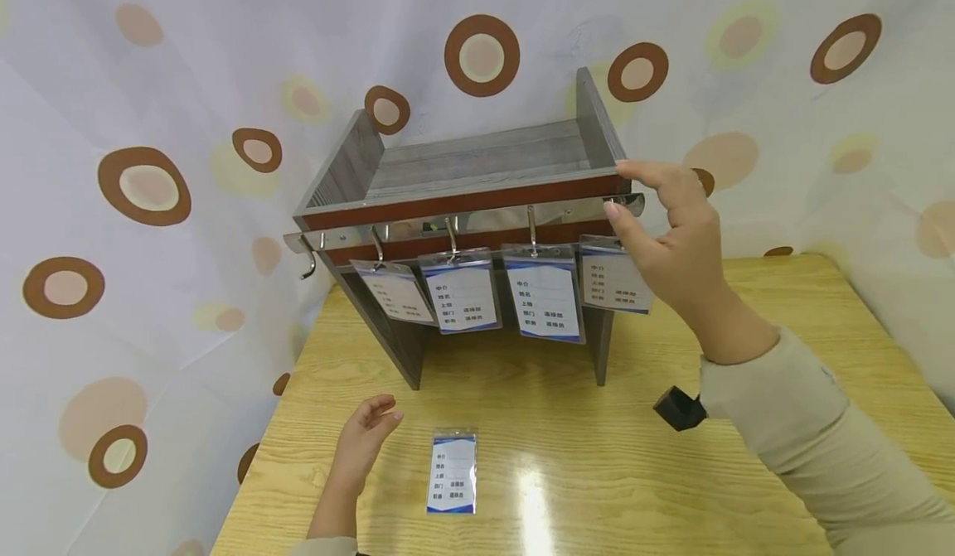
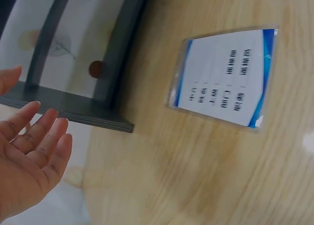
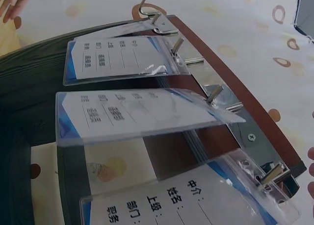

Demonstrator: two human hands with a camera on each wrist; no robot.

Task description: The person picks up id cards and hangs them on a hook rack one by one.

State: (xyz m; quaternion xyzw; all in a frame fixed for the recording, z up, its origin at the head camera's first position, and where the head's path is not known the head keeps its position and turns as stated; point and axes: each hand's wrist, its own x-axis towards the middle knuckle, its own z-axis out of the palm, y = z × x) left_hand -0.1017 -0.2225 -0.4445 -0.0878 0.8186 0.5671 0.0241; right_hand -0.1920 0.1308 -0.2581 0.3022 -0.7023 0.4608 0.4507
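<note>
My left hand (image 1: 361, 440) is raised over the table at the left of a name badge (image 1: 452, 471), holding nothing. In the left wrist view its fingers (image 2: 43, 137) are spread, apart from the badge on the table (image 2: 223, 78). My right hand (image 1: 671, 233) is at the right end of the hook strip (image 1: 485, 218), thumb and index finger apart. Just below them, the rightmost badge (image 1: 615, 278) hangs, its top slot on a hook (image 3: 272, 175) in the right wrist view. Several other badges (image 1: 543, 297) hang along the strip. No right fingers show in that wrist view.
The grey wooden shelf (image 1: 477, 162) stands on the wooden table (image 1: 567, 448), against a patterned cloth (image 1: 559, 9). At the strip's left end a hook (image 1: 307, 262) is bare. A small black object (image 1: 679, 408) shows by the right sleeve (image 1: 783, 415).
</note>
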